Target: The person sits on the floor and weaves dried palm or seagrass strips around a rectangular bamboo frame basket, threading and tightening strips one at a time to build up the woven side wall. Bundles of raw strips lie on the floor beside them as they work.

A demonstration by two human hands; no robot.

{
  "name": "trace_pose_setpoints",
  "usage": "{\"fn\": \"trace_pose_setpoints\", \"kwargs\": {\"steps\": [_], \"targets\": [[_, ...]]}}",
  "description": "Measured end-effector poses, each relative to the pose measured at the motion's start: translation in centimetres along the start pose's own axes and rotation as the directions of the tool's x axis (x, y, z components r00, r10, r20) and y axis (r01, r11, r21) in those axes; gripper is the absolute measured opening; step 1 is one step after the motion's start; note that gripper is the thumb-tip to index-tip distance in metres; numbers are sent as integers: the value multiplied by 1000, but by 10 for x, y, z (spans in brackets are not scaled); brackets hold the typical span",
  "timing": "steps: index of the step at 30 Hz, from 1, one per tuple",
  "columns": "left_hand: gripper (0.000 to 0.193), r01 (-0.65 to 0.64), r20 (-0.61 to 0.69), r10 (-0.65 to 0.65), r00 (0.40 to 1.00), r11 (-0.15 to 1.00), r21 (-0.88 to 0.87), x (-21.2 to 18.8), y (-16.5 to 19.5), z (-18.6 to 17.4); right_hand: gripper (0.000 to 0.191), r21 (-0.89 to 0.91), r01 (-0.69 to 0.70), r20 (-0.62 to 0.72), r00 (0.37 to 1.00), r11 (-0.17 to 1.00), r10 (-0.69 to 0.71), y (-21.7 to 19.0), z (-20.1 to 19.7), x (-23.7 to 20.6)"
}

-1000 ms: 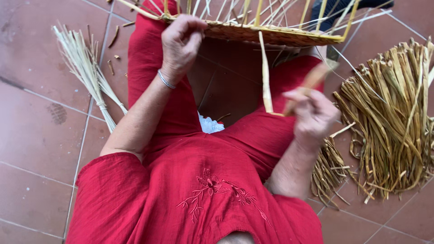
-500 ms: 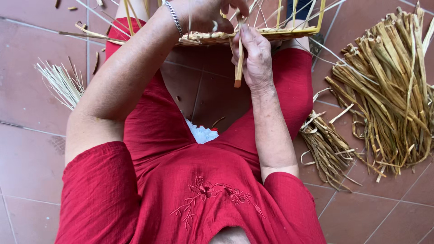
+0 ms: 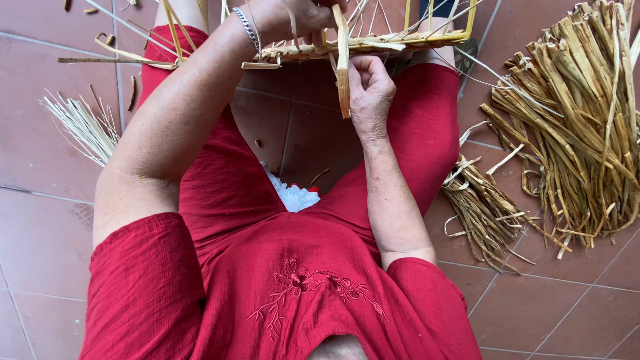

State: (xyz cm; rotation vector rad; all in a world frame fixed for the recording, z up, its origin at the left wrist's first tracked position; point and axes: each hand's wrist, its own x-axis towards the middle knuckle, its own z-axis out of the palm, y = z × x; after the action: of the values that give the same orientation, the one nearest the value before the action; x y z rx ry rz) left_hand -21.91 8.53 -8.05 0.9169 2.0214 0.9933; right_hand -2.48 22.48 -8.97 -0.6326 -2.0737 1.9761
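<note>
Your right hand (image 3: pixel 369 93) pinches the light, brittle-looking straw strip (image 3: pixel 343 67) mid-length while your left hand (image 3: pixel 293 17) clamps the woven rim (image 3: pixel 373 43).

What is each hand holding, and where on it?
The right hand pinches a straw strip at its middle. The left hand grips the woven frame at its edge.

This looks like a spot at home, maybe a porch or a yard, used for weaving. The reddish-brown tiled floor (image 3: pixel 40 233) has pale lines between the tiles. A big heap of dry yellow straw strips (image 3: pixel 580 127) lies by its right edge. A smaller tied bundle (image 3: pixel 483 213) lies near it. A fan of thin pale stalks (image 3: pixel 83 127) lies at the left.
</note>
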Motion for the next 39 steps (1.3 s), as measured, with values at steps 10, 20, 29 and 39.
{"fn": "trace_pose_setpoints", "kwargs": {"steps": [10,20,29,39], "targets": [[24,105,147,-76,986,974,-199,22,4,13,16,51,52,-39,998,997,-50,10,9,5],[20,168,131,-159,978,984,-57,-11,21,-8,19,-81,99,-73,992,992,-105,15,16,7],[22,119,103,-149,983,961,249,-2,51,-4,12,-44,125,-109,986,991,-129,23,20,12],[27,-256,51,252,966,962,91,5,21,-10,14,-256,264,-188,930,930,-316,-34,23,-8]]}}
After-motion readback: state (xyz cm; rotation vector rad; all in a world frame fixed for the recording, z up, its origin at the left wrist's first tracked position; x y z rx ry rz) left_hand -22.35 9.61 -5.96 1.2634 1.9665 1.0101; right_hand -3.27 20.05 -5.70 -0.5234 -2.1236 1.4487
